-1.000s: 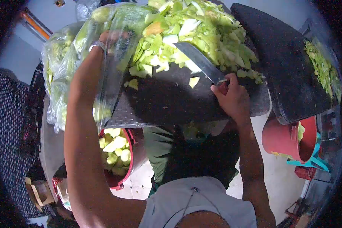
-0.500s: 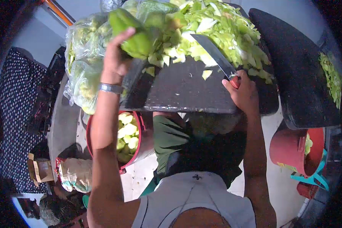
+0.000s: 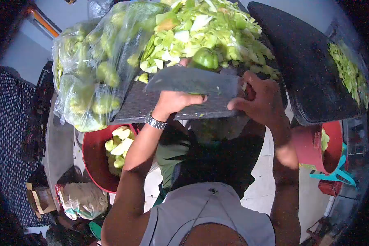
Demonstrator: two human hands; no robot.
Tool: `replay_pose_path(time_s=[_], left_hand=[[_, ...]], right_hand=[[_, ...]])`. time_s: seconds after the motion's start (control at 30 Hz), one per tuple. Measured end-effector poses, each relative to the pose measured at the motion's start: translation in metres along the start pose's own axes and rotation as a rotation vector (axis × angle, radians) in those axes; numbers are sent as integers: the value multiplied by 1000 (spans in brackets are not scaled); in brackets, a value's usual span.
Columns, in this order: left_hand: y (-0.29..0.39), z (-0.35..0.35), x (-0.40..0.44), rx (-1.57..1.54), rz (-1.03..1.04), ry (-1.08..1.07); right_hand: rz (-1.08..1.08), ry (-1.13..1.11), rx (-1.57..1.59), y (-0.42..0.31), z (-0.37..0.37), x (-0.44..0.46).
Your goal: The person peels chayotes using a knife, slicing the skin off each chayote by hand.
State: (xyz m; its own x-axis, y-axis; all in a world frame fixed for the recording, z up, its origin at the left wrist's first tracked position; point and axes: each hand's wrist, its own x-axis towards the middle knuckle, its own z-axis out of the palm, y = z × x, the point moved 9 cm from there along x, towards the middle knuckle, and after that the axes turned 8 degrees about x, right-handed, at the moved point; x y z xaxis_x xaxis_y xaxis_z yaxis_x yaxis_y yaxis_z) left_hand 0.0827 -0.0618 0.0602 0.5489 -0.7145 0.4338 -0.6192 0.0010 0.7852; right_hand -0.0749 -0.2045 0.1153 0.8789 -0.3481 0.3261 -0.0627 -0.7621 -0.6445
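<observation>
Knife (image 3: 192,80), clamped by its handle (image 3: 250,92) in right hand (image 3: 261,97), over partly hidden left hand (image 3: 175,101) clasped round green vegetable (image 3: 206,58), seemingly to steady it.

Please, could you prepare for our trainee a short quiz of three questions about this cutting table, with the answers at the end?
1. Which hand grips the knife?
2. True or false: the left hand has a wristwatch at its wrist.
3. Where is the plastic bag with green vegetables?
a) inside a red bucket
b) on the floor
c) to the left of the chopped pile

Key:
1. The right hand.
2. True.
3. c
</observation>
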Motion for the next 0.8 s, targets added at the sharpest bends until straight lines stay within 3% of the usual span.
replay_pose_path(time_s=[0.03,0.07,0.23,0.37,0.43,0.47,0.53,0.57,0.6,0.67,0.73,0.8], left_hand=[[6,-3,-2,35,42,23],[9,4,-2,286,191,-85],[-14,13,-8,9,-15,-179],[-8,6,-5,61,-11,-171],[3,2,-3,32,70,-109],[15,-3,-3,38,162,-55],[8,-3,-3,-1,106,-73],[4,-2,-6,-21,66,-76],[-4,-5,-4,-136,-14,-28],[-24,-4,1,-462,-248,16],[-29,-11,7,-724,-414,121],[-28,-31,14,-1151,-272,339]], right_hand=[[-6,-37,-16,-3,4,5],[-13,-71,-32,-5,9,9],[-81,-96,-52,-10,21,22],[-197,-135,-64,-15,22,24],[-20,-83,-201,20,3,37],[-26,-39,-218,43,-8,40],[-141,60,-202,102,-22,43],[-92,44,-165,115,-22,43],[-44,29,-128,116,-22,44],[355,-94,-54,142,-26,36],[113,-39,-163,157,-18,36],[-142,1,-256,151,-6,36]])
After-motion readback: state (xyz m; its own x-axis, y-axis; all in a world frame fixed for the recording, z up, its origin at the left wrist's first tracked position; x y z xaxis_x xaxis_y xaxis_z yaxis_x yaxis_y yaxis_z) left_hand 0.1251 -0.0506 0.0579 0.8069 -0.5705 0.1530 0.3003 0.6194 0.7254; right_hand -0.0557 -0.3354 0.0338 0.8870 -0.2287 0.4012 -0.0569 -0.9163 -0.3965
